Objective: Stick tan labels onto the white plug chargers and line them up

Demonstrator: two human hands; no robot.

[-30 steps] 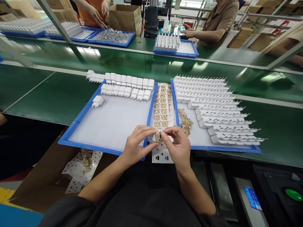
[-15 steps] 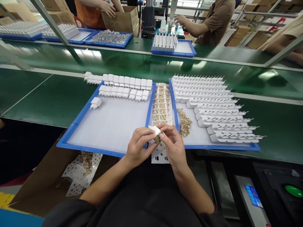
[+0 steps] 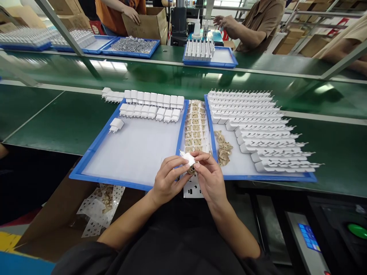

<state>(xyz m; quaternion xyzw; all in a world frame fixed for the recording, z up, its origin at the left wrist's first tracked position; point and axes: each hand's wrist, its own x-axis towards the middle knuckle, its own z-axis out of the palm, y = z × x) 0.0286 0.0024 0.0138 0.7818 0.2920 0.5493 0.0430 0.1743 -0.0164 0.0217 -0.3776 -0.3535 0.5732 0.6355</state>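
I have a white plug pinched between my two hands, over the near end of the gap between two blue-rimmed trays. The fingers and thumb of my left hand are drawn in narrow around its left side, and those of my right hand close on its right side, thumb near the end that faces me. That near end carries a tan sticker with dark openings, partly hidden by my fingertips. Beneath and beyond the plug, a sticker sheet runs away from me between the trays, its tan pieces in columns. The left tray has two rows of plugs along its far side and one lone plug near its left rim. In the right tray, many slanting rows of white plugs lie with their pins to the right, and a loose heap of tan pieces sits by the left rim. Below the left tray, a cardboard box holds sheet scraps. On the far bench, a tray of metal parts stands near a co-worker's hand.
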